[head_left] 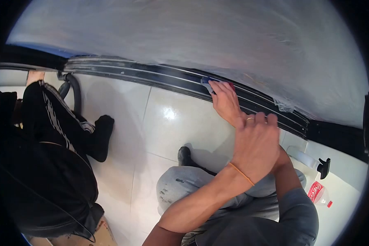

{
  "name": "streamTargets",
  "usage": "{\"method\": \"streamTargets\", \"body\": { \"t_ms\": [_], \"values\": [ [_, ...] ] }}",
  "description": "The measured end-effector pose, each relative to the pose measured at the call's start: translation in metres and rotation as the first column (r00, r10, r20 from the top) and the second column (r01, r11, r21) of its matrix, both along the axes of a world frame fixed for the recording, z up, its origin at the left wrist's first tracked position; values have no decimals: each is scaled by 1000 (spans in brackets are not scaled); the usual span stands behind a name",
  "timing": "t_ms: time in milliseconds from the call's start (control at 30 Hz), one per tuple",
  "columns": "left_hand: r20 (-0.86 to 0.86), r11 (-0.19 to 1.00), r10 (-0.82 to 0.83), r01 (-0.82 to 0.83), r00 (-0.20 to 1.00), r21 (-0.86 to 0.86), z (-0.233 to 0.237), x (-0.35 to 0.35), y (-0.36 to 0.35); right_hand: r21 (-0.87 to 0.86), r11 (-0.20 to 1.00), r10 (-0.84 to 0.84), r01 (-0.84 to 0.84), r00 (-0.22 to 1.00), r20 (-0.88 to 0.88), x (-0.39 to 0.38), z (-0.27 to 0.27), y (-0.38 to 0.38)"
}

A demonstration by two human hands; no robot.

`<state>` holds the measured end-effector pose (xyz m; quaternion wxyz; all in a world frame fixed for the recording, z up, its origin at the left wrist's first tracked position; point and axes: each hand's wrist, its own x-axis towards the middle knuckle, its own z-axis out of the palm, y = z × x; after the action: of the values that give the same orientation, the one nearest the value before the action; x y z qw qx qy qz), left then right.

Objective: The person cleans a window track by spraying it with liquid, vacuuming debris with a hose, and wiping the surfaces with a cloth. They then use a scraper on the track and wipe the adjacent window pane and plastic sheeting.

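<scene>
Right hand (225,102), fingers pressing and gripping blue cloth (206,83) in black door track (151,76), 12 o'clock; left hand (256,145) fingers clenched around right wrist (238,119); white tiled floor (172,123).

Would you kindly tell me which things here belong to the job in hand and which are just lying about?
In use: blue cloth in right hand, black door track, left hand at its wrist.
Lying about: red-labelled bottle, grey hose, cardboard box.

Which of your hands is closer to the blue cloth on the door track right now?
Right. The right hand has its fingers on the blue cloth in the black track; the left hand sits farther back, over the right wrist.
</scene>
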<state>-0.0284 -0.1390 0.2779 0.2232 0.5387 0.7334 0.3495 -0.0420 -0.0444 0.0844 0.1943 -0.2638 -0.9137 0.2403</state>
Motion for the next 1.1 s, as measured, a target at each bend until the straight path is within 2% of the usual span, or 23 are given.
{"method": "streamTargets", "body": {
  "t_ms": [33,100,167,200,300,400,533,633,700,767,800,833,900,967,1000,1033,1100],
  "values": [
    [133,986,70,-89,989,142,4,1,1,0,1000,6,-6,1000,-27,-10,0,1],
    [405,873,138,-305,904,382,15,0,6,-43,997,65,-68,996,-60,-49,-4,-2],
    [497,772,132,-404,857,490,24,-10,6,-81,988,121,-134,982,-142,-96,-9,-12],
    [538,717,120,-447,835,534,25,-15,6,-155,976,136,-154,983,-120,-122,-9,-15],
    [715,670,92,-575,693,470,18,-24,5,-357,913,198,-197,980,-32,-189,9,-27],
    [709,667,160,-605,687,436,21,-34,9,-322,925,204,-199,979,-18,-240,-12,-37],
    [723,714,148,-579,675,394,15,-32,12,-379,913,201,-150,975,99,-237,-1,-35],
    [617,738,227,-547,753,396,13,-38,11,-491,856,182,-164,983,-11,-214,0,-29],
    [508,747,291,-524,811,409,9,-50,15,-444,887,41,-126,980,-196,-170,9,-30],
    [414,815,320,-470,852,338,15,-54,10,-270,940,93,-211,915,-392,-107,32,-35],
    [363,848,323,-438,874,299,19,-55,8,-150,973,114,-177,928,-354,-75,30,-35],
    [295,915,264,-335,918,226,19,-56,4,-28,990,122,-138,941,-315,-43,29,-35],
    [171,993,99,-109,980,54,11,-55,-2,-154,982,64,-106,964,-256,15,46,-37],
    [109,997,64,-60,992,-41,10,-55,-5,-273,961,3,-54,983,-184,73,72,-35],
    [77,995,45,-38,996,-88,10,-54,-6,-403,915,-48,-14,989,-141,100,81,-28],
    [88,997,37,-30,995,-76,10,-51,-8,-521,853,-100,38,991,-92,128,90,-21],
    [98,999,22,-17,995,-52,8,-46,-10,-820,552,-209,151,977,39,169,105,-8]
  ]
}}
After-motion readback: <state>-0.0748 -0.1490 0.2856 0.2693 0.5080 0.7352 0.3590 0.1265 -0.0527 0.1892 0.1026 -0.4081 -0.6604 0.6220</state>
